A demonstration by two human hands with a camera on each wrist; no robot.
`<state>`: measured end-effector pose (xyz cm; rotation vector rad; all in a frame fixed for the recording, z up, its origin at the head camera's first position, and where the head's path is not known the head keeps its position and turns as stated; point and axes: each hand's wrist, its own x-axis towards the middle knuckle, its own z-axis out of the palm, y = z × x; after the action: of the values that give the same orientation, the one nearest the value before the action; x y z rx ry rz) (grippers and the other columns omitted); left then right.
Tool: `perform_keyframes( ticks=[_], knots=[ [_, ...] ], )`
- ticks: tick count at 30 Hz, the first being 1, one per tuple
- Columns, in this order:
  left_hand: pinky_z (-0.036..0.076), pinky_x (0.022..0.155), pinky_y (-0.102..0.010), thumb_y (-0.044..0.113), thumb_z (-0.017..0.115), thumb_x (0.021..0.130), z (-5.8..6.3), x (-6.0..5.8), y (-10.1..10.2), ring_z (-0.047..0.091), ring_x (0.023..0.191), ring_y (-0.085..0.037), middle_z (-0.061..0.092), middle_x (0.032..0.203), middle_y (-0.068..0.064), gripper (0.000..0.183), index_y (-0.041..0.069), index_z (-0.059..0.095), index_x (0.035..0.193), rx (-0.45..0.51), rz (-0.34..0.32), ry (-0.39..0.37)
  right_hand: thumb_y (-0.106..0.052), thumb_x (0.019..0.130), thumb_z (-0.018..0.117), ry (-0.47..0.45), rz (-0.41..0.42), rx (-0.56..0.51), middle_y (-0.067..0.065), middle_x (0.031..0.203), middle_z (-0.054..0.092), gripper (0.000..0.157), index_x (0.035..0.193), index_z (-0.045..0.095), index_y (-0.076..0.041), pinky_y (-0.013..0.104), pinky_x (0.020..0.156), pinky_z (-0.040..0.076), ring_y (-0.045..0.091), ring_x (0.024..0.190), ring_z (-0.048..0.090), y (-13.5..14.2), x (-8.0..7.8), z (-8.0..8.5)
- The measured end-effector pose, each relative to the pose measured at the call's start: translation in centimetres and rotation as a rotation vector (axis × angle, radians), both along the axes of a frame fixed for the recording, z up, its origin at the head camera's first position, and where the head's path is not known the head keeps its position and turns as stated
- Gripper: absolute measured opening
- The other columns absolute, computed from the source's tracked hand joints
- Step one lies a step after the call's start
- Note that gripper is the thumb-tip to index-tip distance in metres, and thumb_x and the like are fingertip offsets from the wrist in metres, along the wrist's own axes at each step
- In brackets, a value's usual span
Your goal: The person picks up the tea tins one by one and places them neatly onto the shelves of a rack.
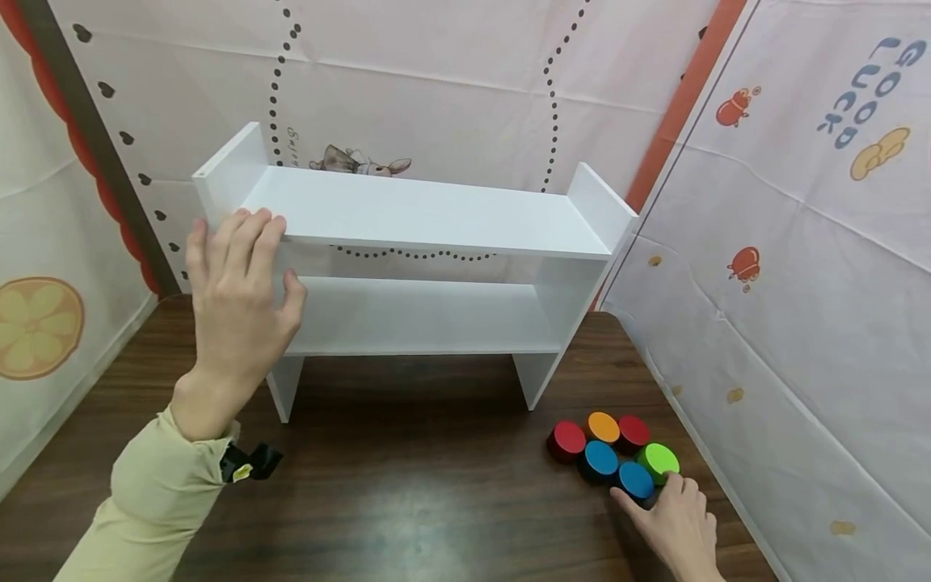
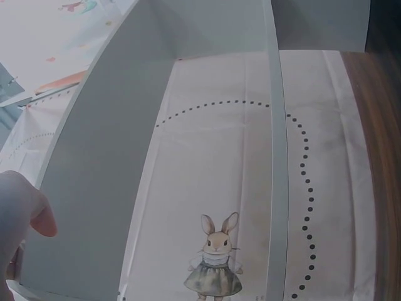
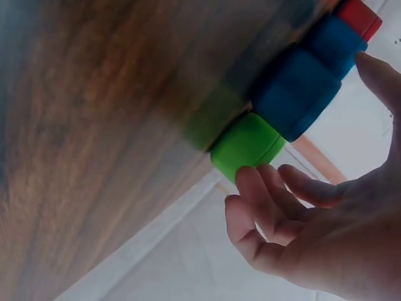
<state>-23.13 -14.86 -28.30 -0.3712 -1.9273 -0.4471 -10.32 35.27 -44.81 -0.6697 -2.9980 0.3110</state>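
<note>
A white two-tier shelf [image 1: 436, 212] stands on the table. My left hand [image 1: 236, 299] is at the left front edge of its upper board, fingers extended over the edge and thumb apart; in the left wrist view the thumb [image 2: 42, 216] shows beside the board. At the table's right, my right hand [image 1: 676, 521] reaches to several small round blocks, its thumb by the near blue block [image 1: 635, 480] and its fingers by the green block [image 1: 659, 459]. Whether they touch, I cannot tell. Close by are another blue block [image 1: 600, 459], an orange block [image 1: 603, 427] and two red blocks [image 1: 566, 440].
Printed cloth walls enclose the dark wooden table [image 1: 407, 485] at the back and sides; the right cloth [image 1: 785, 339] runs close beside the blocks. A black band with a bow [image 1: 247, 463] sits on the left wrist.
</note>
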Motion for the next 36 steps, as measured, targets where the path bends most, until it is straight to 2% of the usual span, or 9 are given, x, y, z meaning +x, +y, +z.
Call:
perform_keyframes(
  ticks=[3, 6, 12, 18, 26, 33, 36],
  knots=[
    [0.013, 0.119, -0.056, 0.007, 0.051, 0.085, 0.0, 0.0, 0.0, 0.042, 0.132, -0.037, 0.054, 0.135, -0.020, 0.046, -0.002, 0.052, 0.130, 0.006, -0.001, 0.005, -0.068, 0.072, 0.066, -0.061, 0.009, -0.021, 0.035, 0.099, 0.052, 0.098, 0.112, 0.046, 0.019, 0.059, 0.074, 0.047, 0.043, 0.087, 0.054, 0.4, -0.2, -0.3],
    [0.013, 0.119, -0.056, 0.007, 0.051, 0.084, 0.0, 0.0, 0.1, 0.042, 0.132, -0.037, 0.054, 0.134, -0.021, 0.046, -0.002, 0.052, 0.130, 0.008, -0.003, 0.007, -0.063, 0.073, 0.069, -0.084, 0.038, -0.035, 0.036, 0.103, 0.056, 0.095, 0.114, 0.047, 0.020, 0.060, 0.075, 0.048, 0.044, 0.089, 0.058, 0.8, -0.5, -0.7],
    [0.013, 0.119, -0.056, 0.007, 0.052, 0.084, -0.1, -0.1, 0.1, 0.041, 0.132, -0.038, 0.053, 0.135, -0.021, 0.047, -0.002, 0.052, 0.130, 0.002, -0.006, 0.004, -0.048, 0.074, 0.075, -0.077, 0.078, -0.082, 0.037, 0.110, 0.059, 0.085, 0.121, 0.047, 0.017, 0.061, 0.077, 0.050, 0.045, 0.095, 0.061, 1.3, -1.2, -1.2],
    [0.012, 0.119, -0.056, 0.006, 0.052, 0.084, -0.2, 0.0, 0.1, 0.041, 0.132, -0.039, 0.053, 0.135, -0.022, 0.047, -0.003, 0.051, 0.131, 0.002, -0.002, -0.001, -0.047, 0.077, 0.074, -0.077, 0.080, -0.168, 0.039, 0.121, 0.053, 0.086, 0.126, 0.042, 0.015, 0.061, 0.084, 0.049, 0.049, 0.104, 0.058, 1.4, -1.7, -1.1],
    [0.012, 0.119, -0.055, 0.006, 0.052, 0.084, -0.2, 0.0, 0.1, 0.040, 0.132, -0.039, 0.052, 0.135, -0.022, 0.047, -0.003, 0.051, 0.131, 0.002, -0.005, -0.004, -0.042, 0.077, 0.075, -0.004, 0.079, -0.194, 0.037, 0.124, 0.054, 0.081, 0.127, 0.044, 0.013, 0.058, 0.084, 0.049, 0.047, 0.103, 0.059, 1.2, -1.4, -0.4],
    [0.013, 0.119, -0.055, 0.006, 0.052, 0.084, -0.1, 0.0, 0.1, 0.041, 0.132, -0.039, 0.053, 0.135, -0.022, 0.048, -0.003, 0.051, 0.130, 0.015, -0.005, 0.006, -0.041, 0.080, 0.073, 0.085, 0.119, -0.199, 0.036, 0.126, 0.053, 0.079, 0.129, 0.044, 0.013, 0.060, 0.089, 0.048, 0.049, 0.108, 0.057, 0.9, -1.1, 1.6],
    [0.013, 0.119, -0.055, 0.006, 0.052, 0.084, -0.1, -0.1, 0.2, 0.041, 0.132, -0.039, 0.053, 0.135, -0.022, 0.047, -0.003, 0.051, 0.130, 0.017, -0.008, 0.005, -0.042, 0.080, 0.073, 0.124, 0.147, -0.203, 0.034, 0.125, 0.055, 0.078, 0.129, 0.044, 0.011, 0.059, 0.089, 0.048, 0.046, 0.106, 0.059, 0.6, -1.2, 2.6]
  ],
)
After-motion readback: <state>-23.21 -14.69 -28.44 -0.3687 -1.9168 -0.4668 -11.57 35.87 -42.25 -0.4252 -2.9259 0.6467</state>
